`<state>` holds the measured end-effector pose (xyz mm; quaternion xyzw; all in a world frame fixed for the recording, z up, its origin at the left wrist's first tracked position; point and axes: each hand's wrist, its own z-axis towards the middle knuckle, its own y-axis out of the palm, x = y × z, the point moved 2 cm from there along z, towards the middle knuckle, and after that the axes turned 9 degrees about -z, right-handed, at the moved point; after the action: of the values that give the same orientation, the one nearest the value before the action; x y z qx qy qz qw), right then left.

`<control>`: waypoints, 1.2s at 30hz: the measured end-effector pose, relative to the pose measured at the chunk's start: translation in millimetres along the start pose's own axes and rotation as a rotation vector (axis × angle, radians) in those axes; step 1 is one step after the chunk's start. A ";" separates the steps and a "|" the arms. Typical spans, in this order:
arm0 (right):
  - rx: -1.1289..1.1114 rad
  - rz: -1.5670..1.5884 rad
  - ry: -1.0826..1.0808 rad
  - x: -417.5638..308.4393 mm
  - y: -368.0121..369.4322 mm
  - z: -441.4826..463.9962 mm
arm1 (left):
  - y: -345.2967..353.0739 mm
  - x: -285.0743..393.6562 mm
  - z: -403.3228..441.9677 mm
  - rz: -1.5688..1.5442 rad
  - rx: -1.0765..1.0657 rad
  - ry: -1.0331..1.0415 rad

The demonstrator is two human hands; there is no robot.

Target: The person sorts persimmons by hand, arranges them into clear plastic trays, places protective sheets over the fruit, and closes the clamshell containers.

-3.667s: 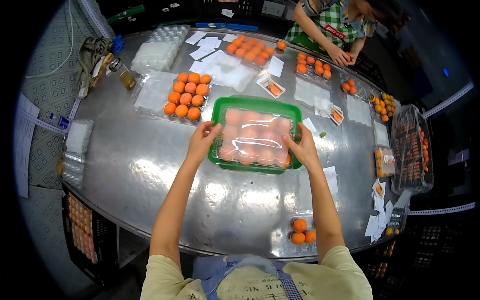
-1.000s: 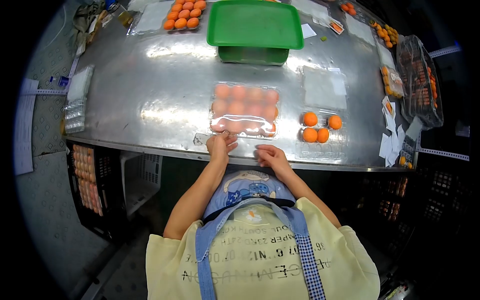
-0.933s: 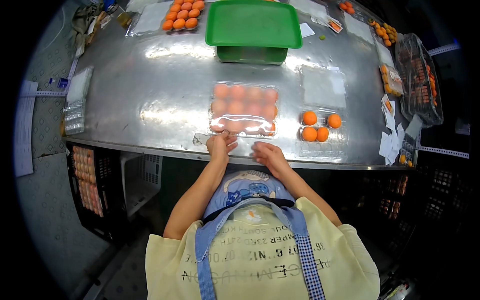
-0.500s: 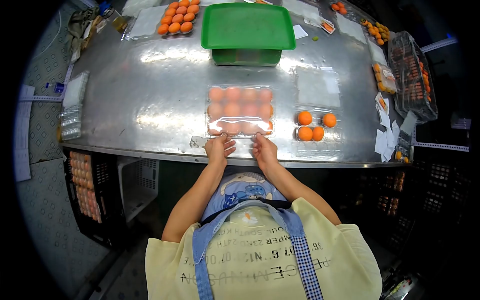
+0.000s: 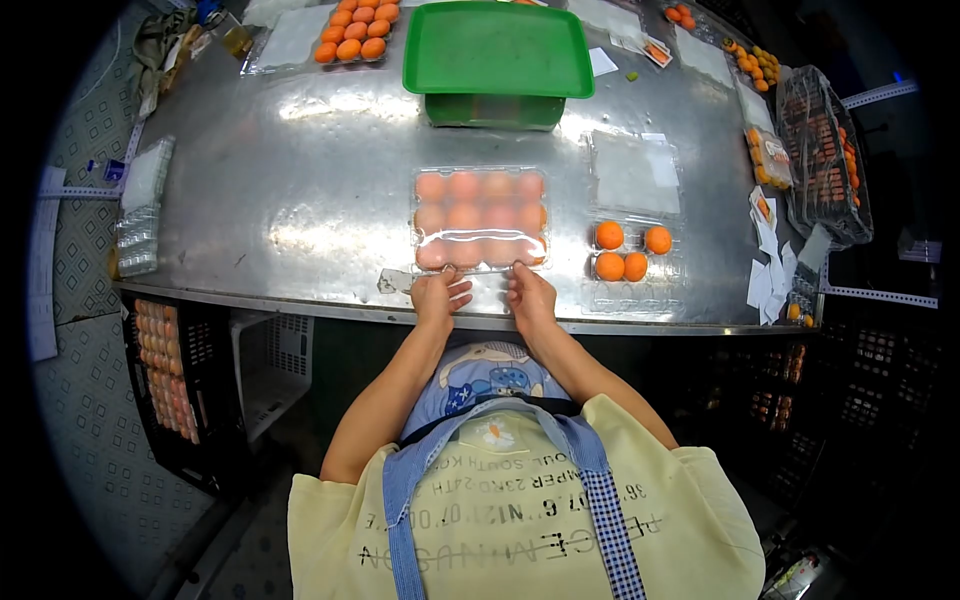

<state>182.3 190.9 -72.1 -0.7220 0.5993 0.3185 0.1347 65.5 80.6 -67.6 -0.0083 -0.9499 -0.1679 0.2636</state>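
Observation:
A closed clear plastic box (image 5: 480, 215) of orange fruit lies flat on the metal table, close to its front edge. My left hand (image 5: 438, 295) has thumb and fingers at the box's near edge, on the left side. On the right side of that same edge, my right hand (image 5: 528, 293) pinches the plastic rim. Beyond the box stands a green basket (image 5: 494, 112) with a green tray (image 5: 498, 48) on top. An open clear box (image 5: 637, 294) to the right holds several orange fruits (image 5: 609, 267), its lid folded back.
A filled fruit box (image 5: 352, 32) lies at the back left. Stacked clear boxes (image 5: 147, 210) stand at the left edge. Along the right are paper slips (image 5: 767, 270), a packed fruit box (image 5: 768, 158) and a plastic-wrapped crate (image 5: 825, 160). Below the table's left side are crates (image 5: 270, 365).
The fruit box has come from the green basket to the front edge, and the tray now covers the basket. My right hand has moved up to the box's near rim.

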 end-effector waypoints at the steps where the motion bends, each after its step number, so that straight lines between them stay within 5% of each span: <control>1: -0.032 -0.049 0.023 -3.8 -3.0 -1.4 | -1.2 3.0 -3.7 0.031 -0.029 -0.033; 5: -0.333 -0.612 0.085 -55.3 -22.0 -23.7 | -16.8 59.4 -28.8 0.531 -0.233 -0.290; 10: -0.051 -0.747 -0.461 -105.0 -38.9 15.6 | -40.8 97.5 25.1 0.611 -0.042 0.386; 11: -0.013 -0.785 -0.513 -103.7 -39.7 33.0 | -33.3 102.9 30.5 0.603 -0.096 0.329; 14: -0.244 -0.965 -0.221 -107.2 -37.7 63.2 | -18.5 108.8 46.0 0.626 -0.191 0.068; 21: -0.273 -1.026 -0.098 -121.1 -27.7 58.2 | -20.5 114.4 40.0 0.746 -0.247 0.097; 36: -0.150 -1.077 -0.388 -90.1 -41.7 79.0 | -11.2 108.6 54.4 0.919 -0.231 0.236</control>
<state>191.4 316.9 -84.0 -0.8612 0.0871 0.3733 0.3339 -56.2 79.8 -60.2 -0.4368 -0.7866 -0.1382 0.4139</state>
